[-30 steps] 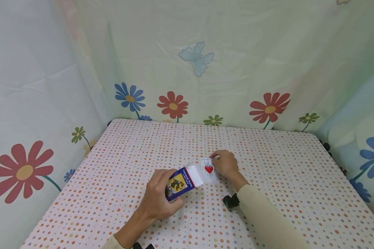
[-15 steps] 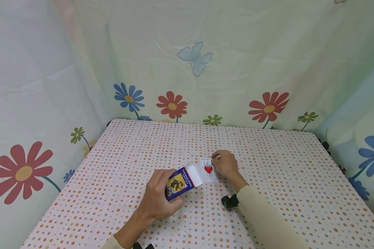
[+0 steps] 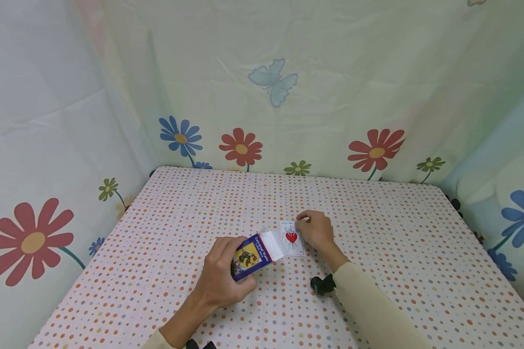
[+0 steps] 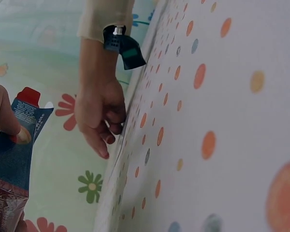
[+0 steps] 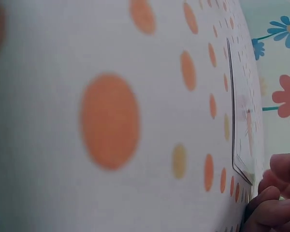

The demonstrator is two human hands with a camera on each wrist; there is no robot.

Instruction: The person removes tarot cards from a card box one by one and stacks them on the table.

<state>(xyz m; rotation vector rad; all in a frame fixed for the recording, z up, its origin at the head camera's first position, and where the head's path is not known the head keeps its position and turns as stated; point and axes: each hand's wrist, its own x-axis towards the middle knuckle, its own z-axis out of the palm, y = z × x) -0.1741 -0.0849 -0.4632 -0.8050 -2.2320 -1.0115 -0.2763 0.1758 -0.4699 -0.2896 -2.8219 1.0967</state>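
Observation:
A blue tarot card box [image 3: 250,257], printed "Universal Waite Tarot Deck", is gripped by my left hand [image 3: 220,278] between thumb and fingers. Its white end flap [image 3: 272,245] stands out toward the right. Right of the flap, a card [image 3: 292,245] with a red heart pierced by swords lies face up on the tablecloth. My right hand [image 3: 318,229] rests at the card's upper right edge, fingers loosely bent. In the right wrist view, fingertips [image 5: 273,205] are close to the card's corner; whether they touch it I cannot tell. The box [image 4: 17,140] also shows in the left wrist view.
A dotted tablecloth [image 3: 209,203] covers the table. Dark wrist cameras are strapped to the arms, one beneath the right sleeve [image 3: 371,305]. Behind and at both sides hang curtains [image 3: 323,97] with printed flowers and a butterfly.

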